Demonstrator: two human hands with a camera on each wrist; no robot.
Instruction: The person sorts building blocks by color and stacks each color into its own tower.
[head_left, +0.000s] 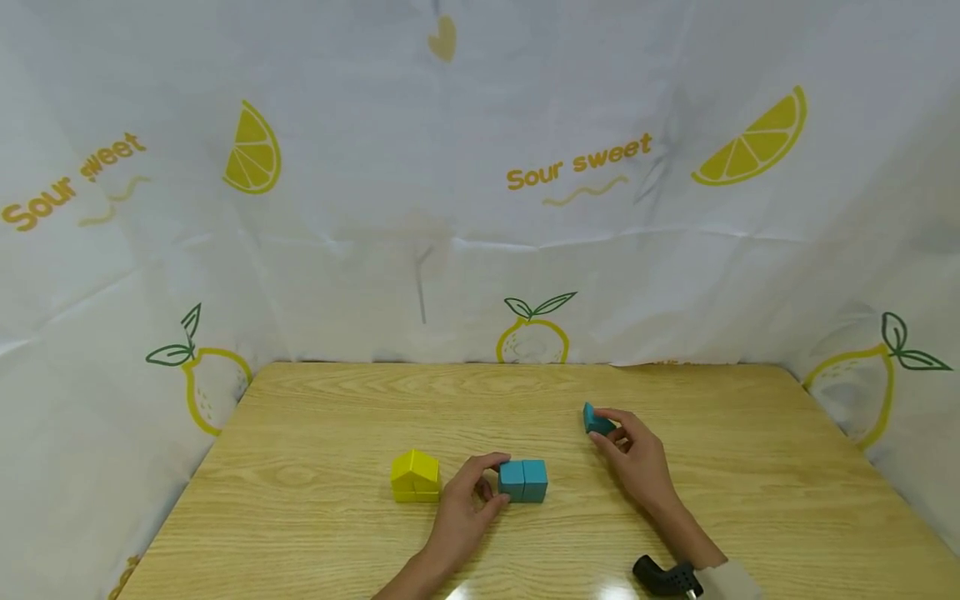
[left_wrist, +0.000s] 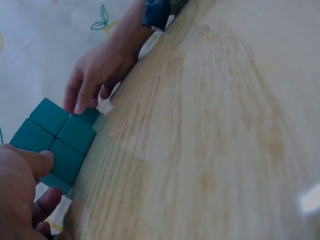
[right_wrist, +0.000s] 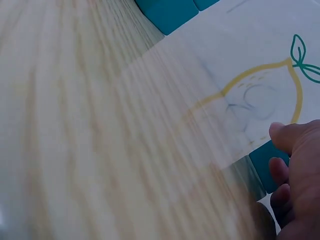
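Two blue cubes (head_left: 523,482) stand side by side near the middle of the wooden table in the head view. My left hand (head_left: 467,508) holds them from the left, index finger at the upper edge and thumb at the lower corner. In the left wrist view that thumb presses against the front of the blue cubes (left_wrist: 52,135). Farther back and to the right, my right hand (head_left: 637,462) pinches a small blue block (head_left: 590,418) with a pointed edge. Its fingers partly hide this block, which also shows below the thumb in the right wrist view.
Left of my left hand sits a small house-shaped stack of yellow blocks (head_left: 415,477). A white cloth (head_left: 375,275) printed with lemons hangs behind the table (head_left: 337,417) and along its sides. A black strap piece (head_left: 667,577) is at my right wrist.
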